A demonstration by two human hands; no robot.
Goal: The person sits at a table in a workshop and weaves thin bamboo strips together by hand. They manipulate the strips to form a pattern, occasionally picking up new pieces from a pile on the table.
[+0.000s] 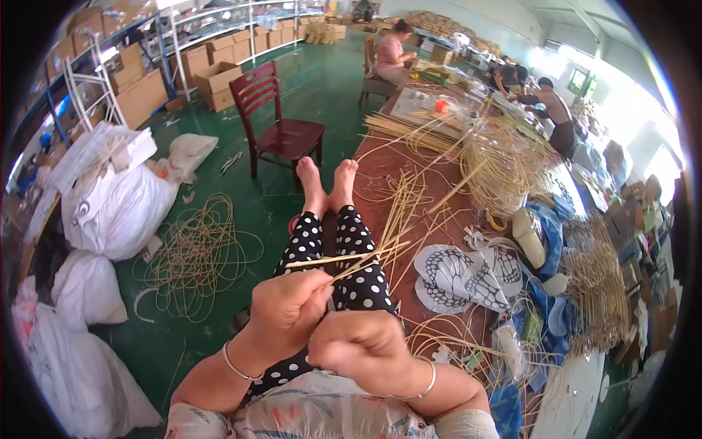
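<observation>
My left hand [289, 304] is closed in front of my lap. A thin pale cane strip [358, 269] runs from its fingers away to the right. My right hand [362, 347] is curled into a fist just beside and nearer to me; whatever it grips is hidden, and its edges are slightly blurred. Beyond my left knuckles, another pale cane strip [322, 261] lies across my polka-dot trousers. More loose canes [406, 197] are strewn over the red-brown table [446, 175] at my right.
Large cane coils [504, 164], white butterfly-wing pieces [446, 278] and a bunch of thin rods [596, 285] cover the table. On the green floor are tangled cane [197, 256], white sacks [117, 208] and a dark red chair [281, 132]. Other people sit farther along the table.
</observation>
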